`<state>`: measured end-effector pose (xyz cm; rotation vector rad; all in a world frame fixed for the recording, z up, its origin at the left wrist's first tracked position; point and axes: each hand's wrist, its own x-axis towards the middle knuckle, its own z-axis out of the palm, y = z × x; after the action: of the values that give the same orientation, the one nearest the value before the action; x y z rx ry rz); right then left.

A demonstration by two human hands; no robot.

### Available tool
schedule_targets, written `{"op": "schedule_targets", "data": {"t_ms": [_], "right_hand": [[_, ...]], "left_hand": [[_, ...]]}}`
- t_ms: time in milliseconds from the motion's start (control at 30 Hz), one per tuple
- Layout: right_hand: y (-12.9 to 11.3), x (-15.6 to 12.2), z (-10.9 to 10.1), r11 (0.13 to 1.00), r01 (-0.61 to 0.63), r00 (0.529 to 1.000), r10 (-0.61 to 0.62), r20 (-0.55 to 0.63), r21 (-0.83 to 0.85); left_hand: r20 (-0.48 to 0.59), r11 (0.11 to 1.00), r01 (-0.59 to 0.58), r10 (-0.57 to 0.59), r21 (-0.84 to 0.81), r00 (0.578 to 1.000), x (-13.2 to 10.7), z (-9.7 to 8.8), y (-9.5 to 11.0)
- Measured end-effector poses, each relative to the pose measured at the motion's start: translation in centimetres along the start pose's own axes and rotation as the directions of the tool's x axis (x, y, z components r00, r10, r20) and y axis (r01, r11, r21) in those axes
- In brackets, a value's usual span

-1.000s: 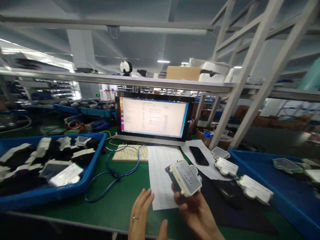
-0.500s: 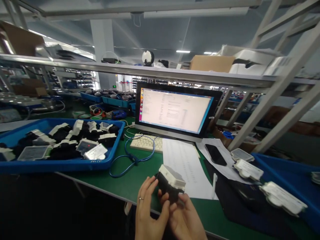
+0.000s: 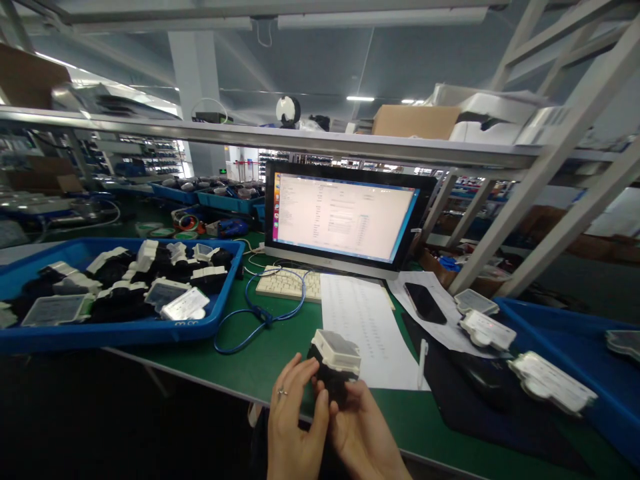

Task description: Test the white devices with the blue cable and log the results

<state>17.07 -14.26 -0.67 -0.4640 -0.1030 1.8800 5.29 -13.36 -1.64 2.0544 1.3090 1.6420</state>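
Note:
Both my hands hold one small device (image 3: 336, 360) with a black body and a white cover, just above the front edge of the green table (image 3: 240, 367). My left hand (image 3: 293, 420), with a ring on one finger, wraps its fingers round the device's left side. From below and to the right, my right hand (image 3: 363, 433) grips the same device. A printed sheet of paper (image 3: 365, 330) lies just beyond it.
A blue tray (image 3: 115, 330) of several similar devices sits at the left. A monitor (image 3: 343, 220), a keyboard (image 3: 287, 283) and a blue cable (image 3: 260, 317) are in the middle. At the right lie a phone (image 3: 425, 303), a pen (image 3: 421, 363), loose white devices (image 3: 550, 383) and another blue tray (image 3: 590, 373).
One second ago only my right hand held the device, with my left hand open beside it. Now both hands grip it, turned black side towards me. The view has swung left.

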Motion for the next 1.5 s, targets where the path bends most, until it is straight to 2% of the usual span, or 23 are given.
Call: {"op": "schedule_targets", "data": {"t_ms": [67,133,267,367,500,567,667,700,767,800,833,900,933,1000,1067,1167,1233,1333,1400,1500], "right_hand": [[0.3,0.3,-0.1,0.998,0.029,0.999,-0.029,-0.012,-0.048],[1.1,1.0,-0.3,0.986,0.117,0.991,-0.124,-0.050,-0.117],[3.6,2.9,-0.4,0.892,0.322,0.919,-0.375,-0.123,-0.316],[5.1,3.8,-0.1,0.838,0.286,0.921,-0.375,-0.109,-0.464],[5.1,3.2,-0.1,0.736,0.155,0.965,-0.255,-0.058,-0.659],[4.2,2.4,-0.6,0.642,0.045,0.992,-0.122,-0.045,-0.766],[2.5,1.0,-1.6,0.457,-0.054,0.999,0.031,-0.045,-0.888],[1.8,0.6,-1.7,0.410,-0.040,0.999,0.025,-0.032,-0.911],[0.4,0.3,-1.6,0.313,0.070,0.993,-0.111,0.037,-0.947],[-0.3,0.4,-1.3,0.227,0.145,0.972,-0.216,0.096,-0.963],[-1.1,0.7,-1.0,0.102,0.223,0.929,-0.324,0.179,-0.969],[-2.5,1.8,-0.2,-0.221,0.338,0.796,-0.452,0.403,-0.915],[-3.1,2.6,0.0,-0.377,0.367,0.725,-0.457,0.515,-0.850],[-4.1,4.3,0.2,-0.611,0.382,0.617,-0.390,0.683,-0.694],[-4.6,5.8,0.1,-0.755,0.360,0.567,-0.290,0.771,-0.549],[-4.9,7.4,-0.4,-0.849,0.330,0.556,-0.178,0.812,-0.412],[-5.2,8.0,-0.7,-0.862,0.343,0.550,-0.137,0.824,-0.372],[-5.7,8.7,-1.3,-0.845,0.413,0.536,-0.077,0.841,-0.340],[-6.0,9.3,-1.7,-0.823,0.468,0.515,-0.042,0.856,-0.322],[-5.9,9.9,-2.1,-0.810,0.498,0.473,-0.047,0.880,-0.311]], "left_hand": [[0.002,1.000,0.019,-0.019,0.000,1.000,0.0,-0.1,0.0],[0.030,0.998,0.066,-0.066,0.016,0.997,0.3,-0.2,-0.1],[0.124,0.970,0.216,-0.229,0.108,0.965,1.8,-0.3,-0.6],[0.134,0.933,0.288,-0.321,0.214,0.938,3.3,-0.7,-1.3],[0.172,0.891,0.355,-0.412,0.283,0.895,4.5,-1.6,-2.4],[0.221,0.913,0.329,-0.381,0.240,0.897,4.6,-1.9,-3.2],[0.307,0.978,0.158,-0.194,0.140,0.931,4.8,-1.8,-4.6],[0.333,0.990,0.089,-0.121,0.111,0.935,5.0,-1.6,-5.2],[0.376,0.998,-0.022,-0.004,0.064,0.927,5.7,-1.0,-6.3],[0.393,0.997,-0.059,0.037,0.044,0.919,6.2,-0.7,-6.9],[0.411,0.996,-0.083,0.065,0.027,0.909,6.8,-0.4,-7.4],[0.456,0.994,-0.108,0.096,0.000,0.885,8.0,0.1,-8.3],[0.479,0.993,-0.114,0.103,-0.006,0.872,8.5,0.2,-8.6],[0.510,0.992,-0.130,0.110,0.003,0.853,9.3,0.2,-8.9],[0.478,0.990,-0.124,0.081,0.061,0.874,9.7,-0.3,-9.0],[0.308,0.985,0.017,-0.070,0.173,0.949,9.6,-2.0,-9.3],[0.198,0.960,0.191,-0.232,0.204,0.953,9.5,-3.4,-9.8],[0.152,0.891,0.389,-0.429,0.236,0.890,9.9,-4.8,-10.5],[0.180,0.853,0.437,-0.496,0.286,0.850,10.5,-5.0,-10.8],[0.206,0.796,0.469,-0.568,0.382,0.797,11.6,-4.0,-11.0]]}}
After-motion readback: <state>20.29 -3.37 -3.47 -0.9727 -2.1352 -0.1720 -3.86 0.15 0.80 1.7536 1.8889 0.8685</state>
